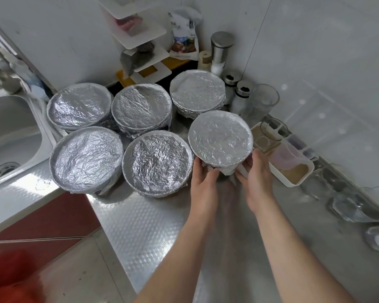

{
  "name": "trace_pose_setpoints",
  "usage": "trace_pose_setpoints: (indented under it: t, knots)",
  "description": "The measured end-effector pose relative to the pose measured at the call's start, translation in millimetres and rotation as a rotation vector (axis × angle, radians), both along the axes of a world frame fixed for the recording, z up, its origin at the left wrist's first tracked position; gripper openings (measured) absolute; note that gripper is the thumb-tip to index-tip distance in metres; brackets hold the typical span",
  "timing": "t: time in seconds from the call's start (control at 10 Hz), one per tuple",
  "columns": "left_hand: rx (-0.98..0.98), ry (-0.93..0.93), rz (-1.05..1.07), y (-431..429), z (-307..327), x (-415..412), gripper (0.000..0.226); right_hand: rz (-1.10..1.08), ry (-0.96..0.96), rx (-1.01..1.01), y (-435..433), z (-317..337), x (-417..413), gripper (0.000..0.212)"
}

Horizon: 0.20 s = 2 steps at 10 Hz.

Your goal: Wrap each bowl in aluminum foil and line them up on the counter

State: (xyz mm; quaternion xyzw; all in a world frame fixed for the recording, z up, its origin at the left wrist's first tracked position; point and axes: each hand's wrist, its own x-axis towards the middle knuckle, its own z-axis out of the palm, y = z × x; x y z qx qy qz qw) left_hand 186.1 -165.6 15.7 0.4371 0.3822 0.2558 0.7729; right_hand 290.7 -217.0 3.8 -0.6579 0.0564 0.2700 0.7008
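Between left hand and right hand, both grips curled round its lower sides, the foil-wrapped bowl is held just right of the front-row bowl, above the tabletop.

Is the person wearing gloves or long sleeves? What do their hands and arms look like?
No gloves and no sleeves. The left hand and the right hand are bare, and so are the forearms as far as the picture shows. I can see no ring, watch or bracelet, and no marks on them.
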Motion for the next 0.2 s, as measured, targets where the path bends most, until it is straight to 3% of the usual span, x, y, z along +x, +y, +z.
trace_pose_setpoints:
  t: [0.2]
  knots:
    - [-0.049,0.056,-0.012,-6.8,1.6,-15.3,0.042,-0.03,-0.011,-0.073,-13.6,-3.6,4.0,0.033]
